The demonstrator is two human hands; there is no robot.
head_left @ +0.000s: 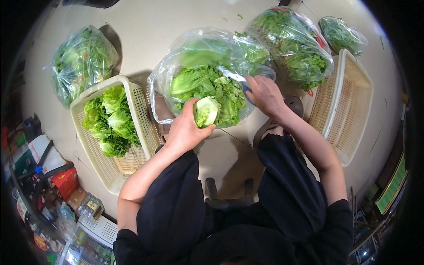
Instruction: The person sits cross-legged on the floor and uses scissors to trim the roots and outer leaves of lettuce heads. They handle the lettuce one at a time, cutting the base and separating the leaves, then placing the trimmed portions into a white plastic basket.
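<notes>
My left hand (185, 132) grips a head of lettuce (207, 111) by its side, at the near rim of a clear plastic bag (162, 79). Leafy lettuce (192, 84) and torn trimmings (230, 102) fill the bag's opening. Scissors with blue handles (236, 75) are in my right hand (265, 94), their blades pointing up and left over the leaves, apart from the lettuce head. My fingers hide most of the handles. To the left, several lettuce heads (119, 119) lie in a cream plastic basket (77, 132).
A tied bag of greens (84, 63) stands behind the left basket. Another large bag (294, 49) and a smaller one (343, 34) are at the back right, beside a second perforated basket (351, 109). Boxes and clutter (66, 182) line the left edge. A stool leg (211, 188) shows between my knees.
</notes>
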